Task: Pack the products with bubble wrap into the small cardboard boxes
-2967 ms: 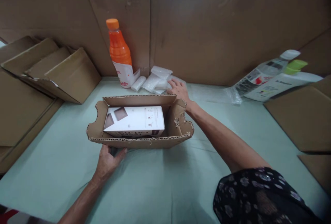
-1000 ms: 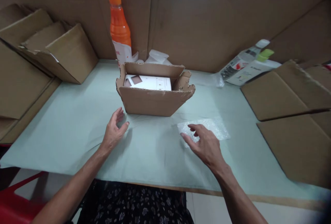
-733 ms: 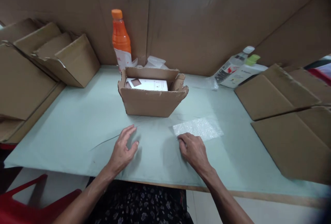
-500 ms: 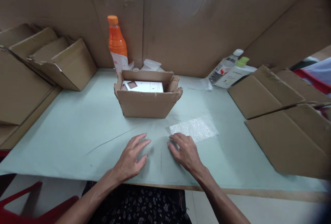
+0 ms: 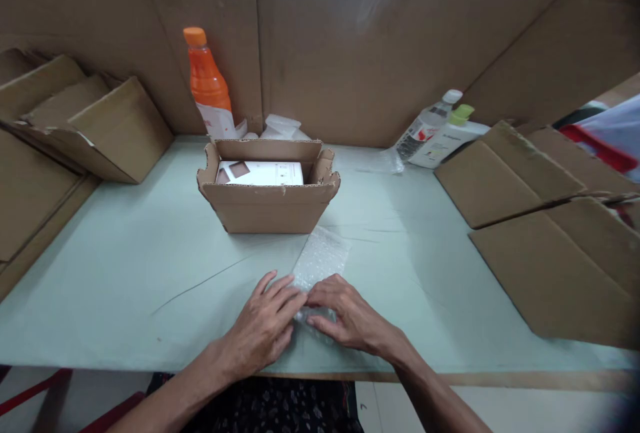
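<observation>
I am finding the left grip [image 5: 265,323] resting, fingers extended, at the near end of the bubble wrap [image 5: 323,256], apparently steadying it. The right grip [image 5: 353,316] is bending over that same end, thumb parted from forefinger; I cannot tell whether either is pinching the plastic. The sheet is lying on the table [image 5: 410,273], reaching nearly to the open carton [image 5: 273,210]. That is standing farther back, seemingly leaving both grips room, and is containing a white box [image 5: 265,173]. Behind, an orange bottle [image 5: 207,83] is standing.
</observation>
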Tool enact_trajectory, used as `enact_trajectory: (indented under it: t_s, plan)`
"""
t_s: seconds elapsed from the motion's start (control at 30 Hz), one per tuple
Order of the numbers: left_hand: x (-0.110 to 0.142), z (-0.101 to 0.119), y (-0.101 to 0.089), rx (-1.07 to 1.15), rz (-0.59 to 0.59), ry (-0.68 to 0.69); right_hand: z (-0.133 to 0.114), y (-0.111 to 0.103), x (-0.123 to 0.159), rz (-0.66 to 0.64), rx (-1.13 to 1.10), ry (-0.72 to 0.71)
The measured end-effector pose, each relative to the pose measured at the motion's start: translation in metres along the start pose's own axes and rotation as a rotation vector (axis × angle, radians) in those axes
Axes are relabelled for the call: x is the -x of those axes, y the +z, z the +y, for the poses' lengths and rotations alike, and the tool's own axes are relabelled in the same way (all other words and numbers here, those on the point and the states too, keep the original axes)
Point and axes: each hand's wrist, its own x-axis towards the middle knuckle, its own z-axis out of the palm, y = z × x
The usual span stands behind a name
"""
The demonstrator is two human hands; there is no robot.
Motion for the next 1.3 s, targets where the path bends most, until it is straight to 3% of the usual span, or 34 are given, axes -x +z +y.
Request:
enact_trajectory:
  t_s: [0.07,0.13,0.27,0.33,0.5,0.63,0.73,0.83,1.0,1.17,1.3]
  plan:
    - [0.007,-0.001,0.002,0.052,0.009,-0.038,0.012,-0.022,-0.009,0.05,-0.115,0.022]
    - [0.013,-0.001,0.007,0.103,0.059,-0.075,0.04,-0.049,-0.028,0.17,-0.112,0.147]
    - [0.018,0.004,0.018,0.159,0.175,-0.129,0.113,-0.103,-0.092,0.349,0.324,0.486]
    - [0.017,0.007,0.022,0.17,0.208,-0.157,0.144,-0.121,-0.128,0.39,0.466,0.548]
    - [0.016,0.007,0.025,0.174,0.224,-0.149,0.194,-0.14,-0.187,0.423,0.589,0.603]
    - [0.016,0.005,0.025,0.159,0.244,-0.139,0.21,-0.144,-0.186,0.444,0.593,0.633]
    - [0.018,0.004,0.025,0.166,0.266,-0.164,0.206,-0.14,-0.155,0.485,0.569,0.626]
    - [0.02,0.004,0.022,0.176,0.278,-0.203,0.186,-0.123,-0.102,0.506,0.531,0.573]
    - [0.023,0.012,0.007,0.276,0.279,-0.216,0.134,-0.075,-0.017,0.571,0.317,0.253]
    - [0.033,0.025,-0.026,0.357,0.273,-0.223,0.096,-0.035,0.009,0.494,0.194,0.201]
    - [0.052,0.034,-0.05,0.324,0.302,-0.279,0.067,-0.021,0.014,0.412,0.178,0.128]
